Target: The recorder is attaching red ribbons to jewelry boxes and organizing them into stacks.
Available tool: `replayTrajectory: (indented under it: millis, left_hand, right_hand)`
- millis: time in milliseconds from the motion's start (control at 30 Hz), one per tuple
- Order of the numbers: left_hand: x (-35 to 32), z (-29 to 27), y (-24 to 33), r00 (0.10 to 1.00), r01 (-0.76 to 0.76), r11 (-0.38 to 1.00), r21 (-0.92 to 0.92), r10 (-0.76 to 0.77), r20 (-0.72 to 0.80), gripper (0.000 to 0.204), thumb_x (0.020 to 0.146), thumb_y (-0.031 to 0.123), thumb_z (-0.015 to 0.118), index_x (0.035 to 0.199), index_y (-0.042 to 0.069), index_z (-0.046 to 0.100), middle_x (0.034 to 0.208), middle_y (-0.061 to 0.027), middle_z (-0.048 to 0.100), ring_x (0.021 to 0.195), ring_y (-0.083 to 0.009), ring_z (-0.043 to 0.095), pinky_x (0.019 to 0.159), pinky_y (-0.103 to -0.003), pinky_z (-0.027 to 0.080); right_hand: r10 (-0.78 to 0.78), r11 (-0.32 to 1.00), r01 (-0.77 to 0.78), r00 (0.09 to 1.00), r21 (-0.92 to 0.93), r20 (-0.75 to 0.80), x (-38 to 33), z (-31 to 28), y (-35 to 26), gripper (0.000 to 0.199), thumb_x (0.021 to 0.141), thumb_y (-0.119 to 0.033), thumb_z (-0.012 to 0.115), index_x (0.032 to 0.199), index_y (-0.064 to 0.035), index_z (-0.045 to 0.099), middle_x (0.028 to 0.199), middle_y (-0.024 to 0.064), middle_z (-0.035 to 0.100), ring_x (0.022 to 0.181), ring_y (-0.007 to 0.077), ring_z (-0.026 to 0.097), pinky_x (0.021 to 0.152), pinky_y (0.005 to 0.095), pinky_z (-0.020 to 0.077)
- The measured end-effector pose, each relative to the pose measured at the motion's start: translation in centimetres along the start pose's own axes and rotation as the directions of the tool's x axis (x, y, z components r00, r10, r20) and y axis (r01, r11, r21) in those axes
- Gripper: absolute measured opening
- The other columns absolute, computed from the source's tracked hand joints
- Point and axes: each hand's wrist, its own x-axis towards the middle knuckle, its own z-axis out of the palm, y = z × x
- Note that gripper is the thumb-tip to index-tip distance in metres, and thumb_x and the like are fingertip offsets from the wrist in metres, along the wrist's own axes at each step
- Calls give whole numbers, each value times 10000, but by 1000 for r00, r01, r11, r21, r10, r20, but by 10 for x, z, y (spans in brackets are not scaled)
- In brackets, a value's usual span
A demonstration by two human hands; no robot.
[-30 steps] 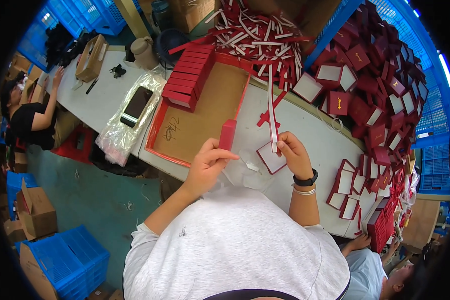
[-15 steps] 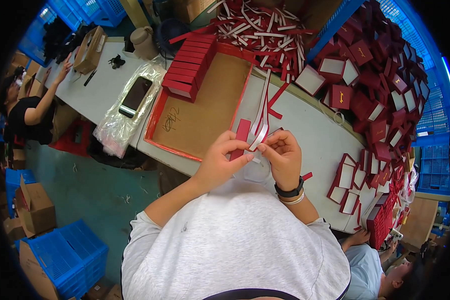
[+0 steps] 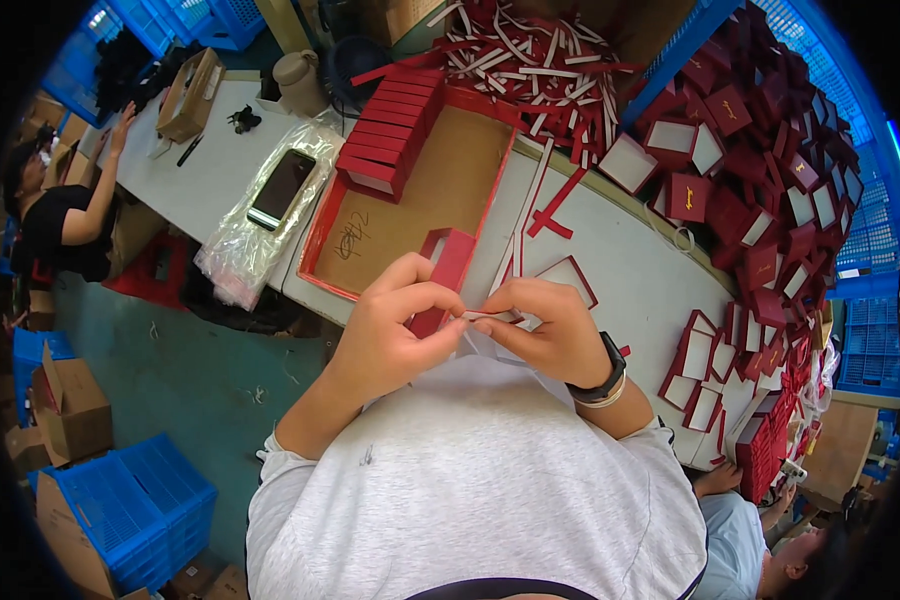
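My left hand [image 3: 395, 328] and my right hand [image 3: 548, 328] meet in front of my chest, both closed in pinches. Between their fingertips is the end of a red and white strip [image 3: 478, 316], whose long part runs up across the table. A dark red box [image 3: 454, 260] stands tilted behind my left fingers; whether they grip it is hidden. Just beyond my right hand lies an open red box part [image 3: 572, 274] with a pale inside, partly covered by that hand. Short red strips [image 3: 552, 222] lie crossed farther up the table.
A red-rimmed tray [image 3: 315, 268] holds a row of red boxes [image 3: 394, 130]. Loose strips [image 3: 535, 70] heap at the back; many boxes [image 3: 730, 150] pile at right. A phone [image 3: 282, 190] lies on plastic bags at left. Co-workers sit far left and lower right.
Both hands have shifted, the left one leftward, and their fingertips have come together on the strip. The dark red box has tilted leftward. More of the open box part shows beyond my right hand.
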Motion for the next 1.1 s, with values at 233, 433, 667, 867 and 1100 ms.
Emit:
replayTrajectory:
  millis: [233, 433, 667, 867, 1100]
  left_hand:
    - [-14, 3, -8, 987, 111, 933, -341, -143, -69, 91, 714, 37, 668, 797, 18, 636, 828, -32, 497, 754, -123, 506, 671, -235, 393]
    - [-18, 5, -7, 964, 126, 952, -279, -183, -191, 101, 709, 36, 673, 805, 21, 645, 826, -36, 501, 748, -128, 508, 653, -236, 403]
    - [-25, 5, -11, 946, -40, 997, 66, 59, -319, 125, 652, 17, 681, 772, 31, 651, 757, -54, 497, 679, -168, 515, 582, -267, 420]
    - [-35, 1, -12, 960, -38, 998, 41, 48, -277, 127, 647, -8, 679, 765, 25, 645, 773, -50, 504, 698, -157, 515, 606, -259, 411]
    - [-47, 1, -22, 958, -72, 997, 12, 73, -276, 131, 643, 30, 698, 767, 42, 657, 749, -55, 481, 683, -173, 500, 572, -277, 402]
  right_hand:
    - [205, 834, -166, 979, 526, -15, 4, 18, -6, 102, 775, -82, 696, 810, -18, 626, 685, 70, 620, 601, 141, 569, 572, 228, 428]
    - [-393, 890, 223, 819, -399, -418, 15, 25, -14, 142, 721, -98, 697, 814, -31, 613, 865, 70, 592, 767, 205, 586, 632, 285, 480]
    - [-485, 751, 293, 852, -592, -195, 17, 29, -29, 215, 627, -26, 689, 831, -19, 620, 829, 71, 580, 723, 223, 577, 606, 309, 480]
    - [-414, 821, 251, 880, -513, -232, 16, 36, -25, 204, 626, -1, 677, 820, -32, 620, 804, 63, 586, 692, 219, 569, 568, 308, 471]
    - [-309, 901, 191, 912, -389, -268, 5, 47, -40, 138, 689, -81, 710, 789, -48, 621, 781, 50, 585, 692, 207, 556, 573, 308, 468]
